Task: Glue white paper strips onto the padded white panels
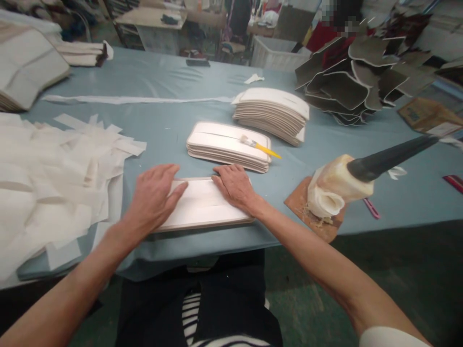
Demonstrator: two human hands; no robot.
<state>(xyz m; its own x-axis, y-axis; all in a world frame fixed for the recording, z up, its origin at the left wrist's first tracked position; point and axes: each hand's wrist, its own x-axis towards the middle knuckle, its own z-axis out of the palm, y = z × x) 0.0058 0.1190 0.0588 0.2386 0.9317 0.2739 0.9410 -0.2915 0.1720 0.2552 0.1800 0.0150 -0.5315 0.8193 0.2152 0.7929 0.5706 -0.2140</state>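
A white rectangular panel [204, 205] with a brownish edge lies near the table's front edge. My left hand [155, 195] rests on its left end, thumb and fingers apart. On the right end, my right hand [233, 185] lies flat with its fingers reaching toward the far edge. Just beyond is a low stack of similar panels [220, 140], and a paintbrush [262, 147] with a yellow handle lies on top of it. Behind that, to the right, stands a taller stack of curved panels [271, 111].
Loose white strips [54, 193] pile up at the left. A glue-crusted container [336, 185] with a dark handle or tube sits on a brown board [298, 197] at the right. Dark curved sheets [347, 82] are heaped behind it. A white bin [277, 53] stands beyond the table [159, 125].
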